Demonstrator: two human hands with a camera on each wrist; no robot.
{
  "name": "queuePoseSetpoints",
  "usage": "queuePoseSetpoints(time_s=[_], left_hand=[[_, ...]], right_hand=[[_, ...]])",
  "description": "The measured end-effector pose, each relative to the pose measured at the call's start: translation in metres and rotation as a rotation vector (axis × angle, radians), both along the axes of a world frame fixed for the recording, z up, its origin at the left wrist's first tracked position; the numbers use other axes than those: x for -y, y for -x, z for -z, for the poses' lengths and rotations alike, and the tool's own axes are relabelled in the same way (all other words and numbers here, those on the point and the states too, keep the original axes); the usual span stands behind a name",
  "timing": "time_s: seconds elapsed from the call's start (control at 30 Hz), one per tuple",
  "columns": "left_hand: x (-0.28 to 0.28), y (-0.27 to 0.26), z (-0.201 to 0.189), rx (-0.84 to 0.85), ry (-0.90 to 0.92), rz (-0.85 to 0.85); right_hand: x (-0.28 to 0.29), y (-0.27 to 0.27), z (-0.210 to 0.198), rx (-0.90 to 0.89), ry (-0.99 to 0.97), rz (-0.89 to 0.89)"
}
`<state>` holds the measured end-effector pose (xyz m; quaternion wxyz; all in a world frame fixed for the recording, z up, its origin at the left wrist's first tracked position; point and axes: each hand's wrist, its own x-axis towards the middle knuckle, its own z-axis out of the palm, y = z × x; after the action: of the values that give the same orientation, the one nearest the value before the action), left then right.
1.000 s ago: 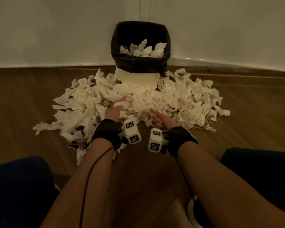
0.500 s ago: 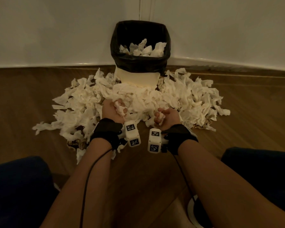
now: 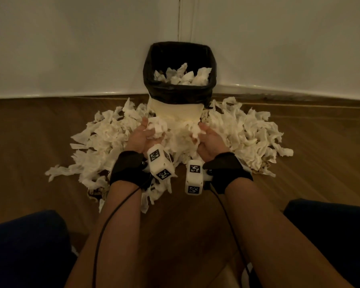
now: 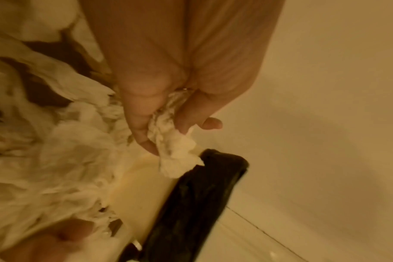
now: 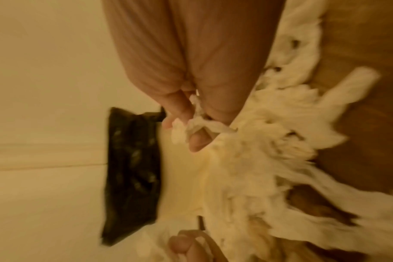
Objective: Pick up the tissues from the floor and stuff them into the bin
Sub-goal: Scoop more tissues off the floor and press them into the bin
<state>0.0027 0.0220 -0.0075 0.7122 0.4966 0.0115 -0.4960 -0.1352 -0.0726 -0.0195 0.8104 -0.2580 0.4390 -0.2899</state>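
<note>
The left hand [image 3: 142, 136] is clenched around a crumpled wad of tissue [image 3: 157, 127], fingers curled over it with the paper bulging out past the fingertips [image 4: 146, 141]. The right hand [image 3: 209, 140] likewise grips a smaller bunch of tissue [image 3: 196, 132] between thumb and curled fingers. Both hands are raised just above the heap of tissues [image 3: 247, 132] spread over the wooden floor [image 3: 29, 132], close in front of the bin [image 3: 179, 110]. The bin stands in the corner against the white wall [image 3: 71, 48], lined with a black bag [image 3: 175, 94] and already partly filled with tissues [image 3: 183, 76]. The wrist views are blurred.
</note>
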Motion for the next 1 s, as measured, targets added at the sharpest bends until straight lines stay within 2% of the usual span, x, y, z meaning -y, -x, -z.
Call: queuePoseSetpoints(time_s=[0.13,0.2,0.3,0.43,0.53,0.57,0.7,0.87,0.93,1.0], left_hand=[[0.007,-0.009,-0.032,-0.174,0.219,-0.124],[0.011,-0.013,-0.047,-0.12,0.267,-0.138],[0.022,-0.018,-0.066,0.129,0.248,-0.12],[0.045,-0.022,-0.086,0.488,0.178,-0.058],[0.066,-0.029,-0.093,0.835,-0.006,-0.054],[0.073,-0.032,-0.095,0.89,-0.049,-0.061],[0.094,-0.036,-0.103,0.91,-0.09,-0.021],[0.099,-0.033,-0.094,1.351,-0.283,0.09],[0.102,-0.034,-0.088,1.415,-0.324,0.142],[0.107,-0.037,-0.082,1.516,-0.361,0.265]], right_hand=[[0.024,-0.016,-0.052,0.169,0.256,0.025],[0.037,-0.018,-0.073,0.24,0.342,0.059],[0.051,-0.019,-0.094,0.236,0.429,0.12],[0.067,-0.026,-0.098,0.005,0.573,0.17],[0.077,-0.035,-0.091,-0.194,0.678,0.135],[0.079,-0.039,-0.091,-0.253,0.714,0.112],[0.087,-0.055,-0.097,-0.454,0.897,0.003],[0.09,-0.063,-0.093,-0.724,1.168,-0.205],[0.091,-0.063,-0.089,-0.787,1.251,-0.259],[0.092,-0.063,-0.087,-0.805,1.284,-0.329]])
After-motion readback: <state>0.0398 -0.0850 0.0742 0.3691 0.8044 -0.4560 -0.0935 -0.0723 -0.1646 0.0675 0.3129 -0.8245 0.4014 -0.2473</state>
